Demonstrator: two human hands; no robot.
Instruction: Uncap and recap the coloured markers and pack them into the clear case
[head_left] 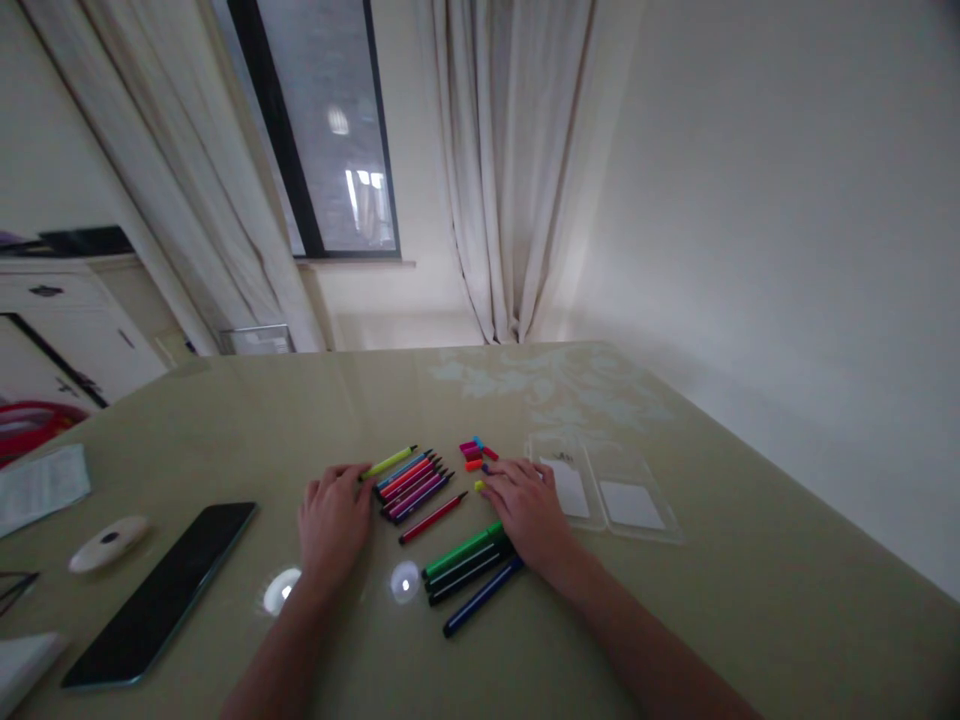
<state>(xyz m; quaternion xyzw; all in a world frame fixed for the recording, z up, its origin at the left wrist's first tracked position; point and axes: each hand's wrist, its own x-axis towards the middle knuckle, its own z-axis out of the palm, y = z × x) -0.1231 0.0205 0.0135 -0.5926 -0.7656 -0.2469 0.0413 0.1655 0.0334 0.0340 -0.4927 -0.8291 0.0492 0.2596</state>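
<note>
My left hand [336,520] has its fingers closed on the rear end of a yellow-green marker [388,461], whose dark tip is bare and points away to the right. Beside it lies a row of several uncapped markers [412,488] in blue, orange, pink and purple. A red uncapped marker [433,518] rests nearer to me. My right hand [529,505] pinches a small yellow cap [480,486] at its fingertips. Several loose caps [471,452] sit just beyond these fingers. Under the right wrist are green capped markers [465,555] and a dark blue marker [482,597].
A clear plastic case [634,495] with white paper inside lies open right of my right hand. To the left are a black tablet [161,595], a white oval object [109,543] and a paper sheet [45,488]. A wall [795,250] borders the table's right side.
</note>
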